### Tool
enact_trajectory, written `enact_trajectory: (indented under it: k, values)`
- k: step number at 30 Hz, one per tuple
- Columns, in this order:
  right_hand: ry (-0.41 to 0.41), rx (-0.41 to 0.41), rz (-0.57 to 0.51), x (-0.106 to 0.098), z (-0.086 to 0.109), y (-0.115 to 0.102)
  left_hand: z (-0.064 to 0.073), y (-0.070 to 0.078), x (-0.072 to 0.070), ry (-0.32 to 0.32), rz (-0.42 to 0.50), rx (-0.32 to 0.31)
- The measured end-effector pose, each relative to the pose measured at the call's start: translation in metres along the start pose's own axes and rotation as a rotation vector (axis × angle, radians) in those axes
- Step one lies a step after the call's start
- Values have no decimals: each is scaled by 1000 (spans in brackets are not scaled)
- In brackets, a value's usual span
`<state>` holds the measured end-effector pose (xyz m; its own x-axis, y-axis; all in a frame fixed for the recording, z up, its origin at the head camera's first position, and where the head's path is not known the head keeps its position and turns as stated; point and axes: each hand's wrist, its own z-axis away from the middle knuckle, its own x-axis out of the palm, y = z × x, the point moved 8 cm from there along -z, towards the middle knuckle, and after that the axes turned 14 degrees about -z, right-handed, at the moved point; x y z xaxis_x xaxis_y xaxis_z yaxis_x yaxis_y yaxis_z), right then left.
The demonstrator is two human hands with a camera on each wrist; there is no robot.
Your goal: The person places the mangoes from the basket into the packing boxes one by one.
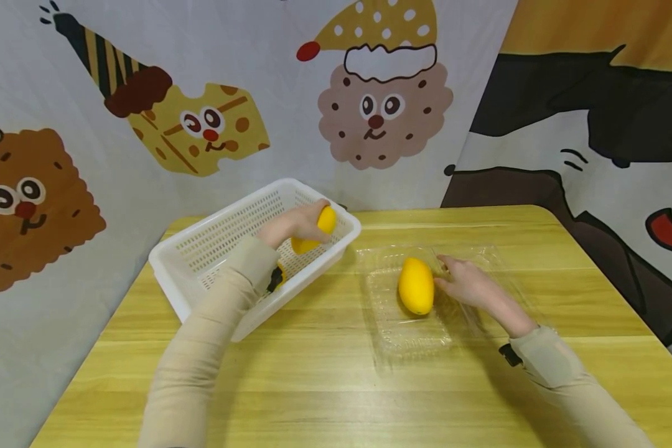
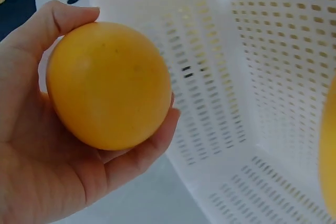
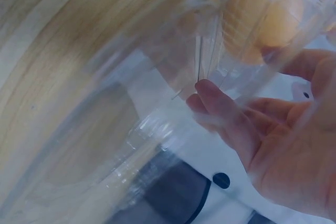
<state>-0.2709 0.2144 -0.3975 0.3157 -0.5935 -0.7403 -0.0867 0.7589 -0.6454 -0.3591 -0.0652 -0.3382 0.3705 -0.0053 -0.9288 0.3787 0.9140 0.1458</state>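
Observation:
My left hand (image 1: 292,226) grips a yellow mango (image 1: 327,219) over the right end of the white plastic basket (image 1: 170,258). In the left wrist view, thumb and fingers curve round the smooth mango (image 2: 110,87). Another yellow fruit (image 2: 328,156) shows partly at that view's right edge, within the basket. A second mango (image 1: 417,286) lies in one half of a clear plastic clamshell box (image 1: 389,339). Just right of this mango, my right hand (image 1: 473,285) is at the box's middle fold, thumb and fingers apart. The right wrist view looks through blurred clear plastic (image 3: 152,124).
The basket stands at the back left of the wooden table (image 1: 313,398). The opened lid side of the box (image 1: 490,255) spreads to the right, under the right hand. A cloth with cartoon figures (image 1: 269,56) hangs behind the table.

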Motion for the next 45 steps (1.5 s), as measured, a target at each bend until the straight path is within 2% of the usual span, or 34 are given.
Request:
enact_trajectory:
  k: [6,16,21,29,32,35,42,45]
  values:
    - [2,2,-4,0,-1,1,6,18,-7,11,-51,18]
    - [4,3,-4,-1,0,1,14,57,-9,36,-85,72]
    - [8,-5,7,0,0,0,12,73,-5,41,-126,81]
    - [4,4,3,0,-1,3,5,95,3,79,-255,73]
    - [0,11,-2,0,0,4,3,104,8,82,-283,90]
    - [0,11,-3,1,-1,3,0,111,17,60,-300,98]
    - [4,2,-6,1,0,1,-6,120,42,-29,-229,105]
    - [7,1,-5,0,1,1,-8,123,49,-50,-246,109]
